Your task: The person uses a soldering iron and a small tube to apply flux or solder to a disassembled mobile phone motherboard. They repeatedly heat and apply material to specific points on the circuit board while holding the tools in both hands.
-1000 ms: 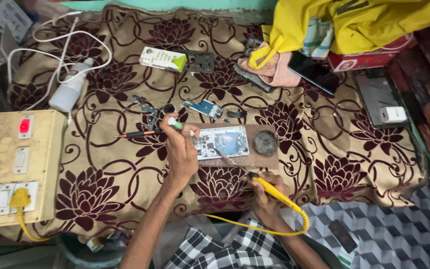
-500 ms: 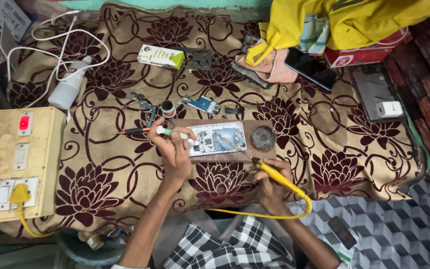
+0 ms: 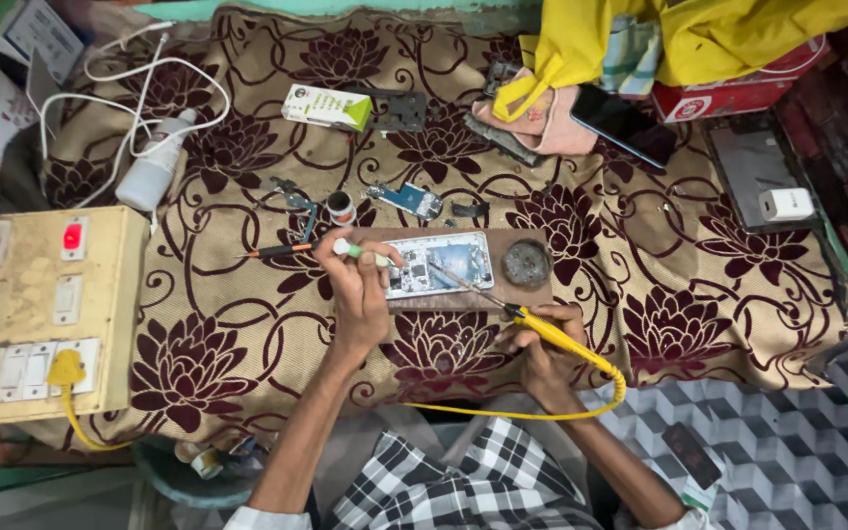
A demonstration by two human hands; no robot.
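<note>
Both hands busy: left (image 3: 360, 294) pinches tube (image 3: 357, 252) over phone (image 3: 439, 263), right (image 3: 540, 345) grips soldering iron (image 3: 532, 325), tip prob. touching.

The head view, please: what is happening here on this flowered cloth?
A person works on an opened phone lying on a small wooden board. The right hand holds a yellow soldering iron with its tip on the phone. The left hand rests at the phone's left end, holding a small white and green tool.
</note>
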